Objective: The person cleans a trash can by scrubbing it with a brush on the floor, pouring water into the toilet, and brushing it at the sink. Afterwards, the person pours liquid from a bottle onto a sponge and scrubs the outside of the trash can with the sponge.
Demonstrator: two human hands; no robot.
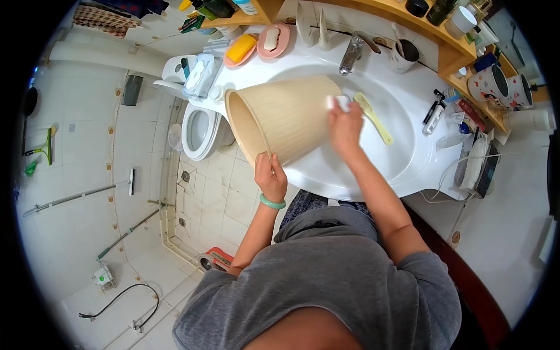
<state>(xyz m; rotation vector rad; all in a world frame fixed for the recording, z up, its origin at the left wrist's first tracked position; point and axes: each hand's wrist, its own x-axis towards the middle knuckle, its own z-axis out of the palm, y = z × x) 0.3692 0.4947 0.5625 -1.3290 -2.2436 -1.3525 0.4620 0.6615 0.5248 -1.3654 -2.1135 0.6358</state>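
Observation:
A beige wastebasket [291,114] lies tilted on its side over the white sink [399,146], its open mouth facing left. My left hand [271,177] is closed round the near edge of its rim. At the base end, my right hand [346,125] presses a white sponge [338,104] against the wastebasket; the fingers partly cover the sponge. A pale yellow-green brush [374,119] lies in the basin just right of my right hand. The chrome faucet [352,53] stands behind the basin.
Pink soap dishes [282,44], a toothbrush cup [403,56] and razors [433,114] line the counter. Wooden shelves [420,20] overhang the back. A toilet [201,131] stands to the left. A cable [452,166] hangs over the counter's right edge.

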